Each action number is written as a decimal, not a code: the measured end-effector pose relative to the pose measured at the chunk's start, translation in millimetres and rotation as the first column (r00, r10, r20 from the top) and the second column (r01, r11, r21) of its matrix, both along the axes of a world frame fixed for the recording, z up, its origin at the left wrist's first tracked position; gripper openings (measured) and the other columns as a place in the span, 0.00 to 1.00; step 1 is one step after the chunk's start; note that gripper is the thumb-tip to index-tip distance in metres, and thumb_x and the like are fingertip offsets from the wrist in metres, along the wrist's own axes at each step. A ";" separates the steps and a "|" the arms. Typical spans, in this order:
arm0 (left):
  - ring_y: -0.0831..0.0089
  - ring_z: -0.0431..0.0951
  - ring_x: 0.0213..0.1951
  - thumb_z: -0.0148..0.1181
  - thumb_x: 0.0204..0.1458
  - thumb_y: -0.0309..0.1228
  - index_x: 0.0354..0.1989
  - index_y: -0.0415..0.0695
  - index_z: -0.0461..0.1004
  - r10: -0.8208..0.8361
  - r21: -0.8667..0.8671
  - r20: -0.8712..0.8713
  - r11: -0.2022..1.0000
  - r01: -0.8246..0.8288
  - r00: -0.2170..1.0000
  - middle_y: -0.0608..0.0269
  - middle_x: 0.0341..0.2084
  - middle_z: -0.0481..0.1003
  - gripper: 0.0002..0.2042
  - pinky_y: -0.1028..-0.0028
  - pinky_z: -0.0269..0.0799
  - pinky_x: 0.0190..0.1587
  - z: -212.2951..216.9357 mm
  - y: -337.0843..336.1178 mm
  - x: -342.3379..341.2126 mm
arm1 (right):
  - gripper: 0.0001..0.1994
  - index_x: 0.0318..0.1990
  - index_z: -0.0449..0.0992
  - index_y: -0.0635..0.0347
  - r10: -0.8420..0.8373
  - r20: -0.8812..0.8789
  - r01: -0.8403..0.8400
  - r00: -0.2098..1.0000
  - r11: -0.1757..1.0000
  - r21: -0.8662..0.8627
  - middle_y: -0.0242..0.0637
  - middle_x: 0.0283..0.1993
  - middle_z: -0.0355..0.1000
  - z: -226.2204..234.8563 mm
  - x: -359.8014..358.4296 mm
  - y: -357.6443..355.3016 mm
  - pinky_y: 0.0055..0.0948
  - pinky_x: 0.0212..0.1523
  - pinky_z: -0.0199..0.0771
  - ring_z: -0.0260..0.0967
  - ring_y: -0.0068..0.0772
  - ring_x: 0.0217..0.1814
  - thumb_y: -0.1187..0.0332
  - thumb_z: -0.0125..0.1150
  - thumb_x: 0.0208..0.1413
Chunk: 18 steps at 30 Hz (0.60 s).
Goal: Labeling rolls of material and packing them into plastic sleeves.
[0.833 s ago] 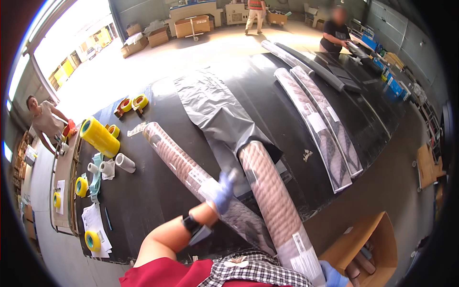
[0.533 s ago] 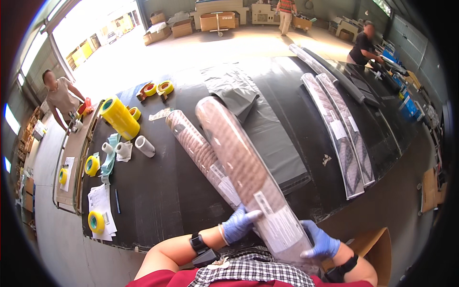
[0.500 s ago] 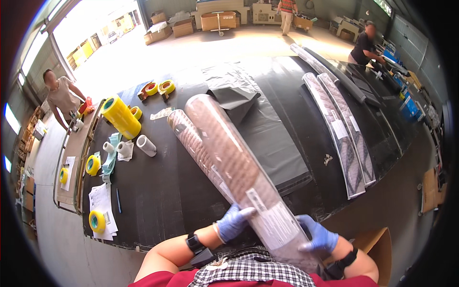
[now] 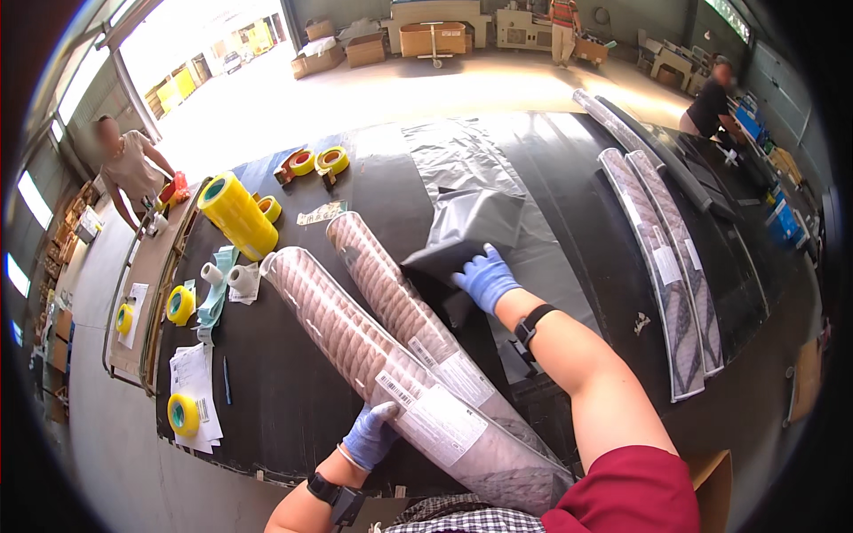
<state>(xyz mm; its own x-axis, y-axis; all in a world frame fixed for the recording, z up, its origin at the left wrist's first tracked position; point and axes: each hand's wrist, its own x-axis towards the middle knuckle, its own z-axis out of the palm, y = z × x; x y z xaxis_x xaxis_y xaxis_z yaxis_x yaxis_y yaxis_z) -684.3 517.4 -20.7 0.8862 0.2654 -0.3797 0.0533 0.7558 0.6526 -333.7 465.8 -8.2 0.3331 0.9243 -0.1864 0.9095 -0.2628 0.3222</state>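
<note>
Two plastic-wrapped rolls with a brown braided pattern lie side by side, slanting across the black table in front of me. My left hand (image 4: 371, 435), in a blue glove, grips the nearer patterned roll (image 4: 355, 342) low on its left side, thumb on top by the white label. The second patterned roll (image 4: 378, 275) rests just to its right. Beyond them a grey plastic bag (image 4: 475, 222) lies with its near end folded up. My right hand (image 4: 487, 280), also gloved, reaches to the bag's folded edge, fingers apart; whether the fingertips touch it is unclear.
Left on the table (image 4: 293, 400) are a big yellow film roll (image 4: 238, 218), tape rolls, papers (image 4: 191, 391) and a blue pen (image 4: 227, 380). Two wrapped rolls (image 4: 657, 266) lie right, with a dark roll (image 4: 675, 169) beyond. People stand left, far back and far right.
The nearer patterned roll has swung left and down onto the table beside the other one. My right hand has let go of it and moved forward to the grey bag.
</note>
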 end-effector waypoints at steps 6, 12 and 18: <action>0.60 0.72 0.59 0.65 0.48 0.49 0.64 0.37 0.65 -0.067 -0.002 -0.112 0.998 0.067 0.991 0.53 0.57 0.73 0.38 0.60 0.64 0.65 -6.9 22.9 13.8 | 0.11 0.42 0.81 0.43 -0.198 -0.068 0.194 0.978 0.979 -0.061 0.33 0.45 0.77 -41.7 33.2 -143.9 0.38 0.60 0.64 0.74 0.37 0.54 0.64 0.60 0.50; 0.59 0.74 0.57 0.64 0.48 0.47 0.64 0.39 0.65 -0.071 -0.012 -0.168 0.997 0.070 0.983 0.53 0.55 0.74 0.36 0.60 0.66 0.63 -34.8 51.9 29.6 | 0.29 0.56 0.74 0.57 0.014 -0.605 0.298 0.796 0.861 0.412 0.46 0.58 0.71 -2.0 -66.8 -227.4 0.44 0.64 0.64 0.67 0.50 0.60 0.55 0.67 0.45; 0.58 0.76 0.52 0.61 0.51 0.44 0.60 0.40 0.67 0.130 0.104 -0.328 0.989 -0.102 0.936 0.51 0.51 0.75 0.30 0.60 0.70 0.58 -63.1 102.0 60.7 | 0.58 0.71 0.49 0.67 -0.136 -0.979 0.624 0.151 0.781 -0.012 0.62 0.67 0.61 -12.5 -143.7 -210.1 0.40 0.68 0.62 0.60 0.54 0.70 0.39 0.73 0.41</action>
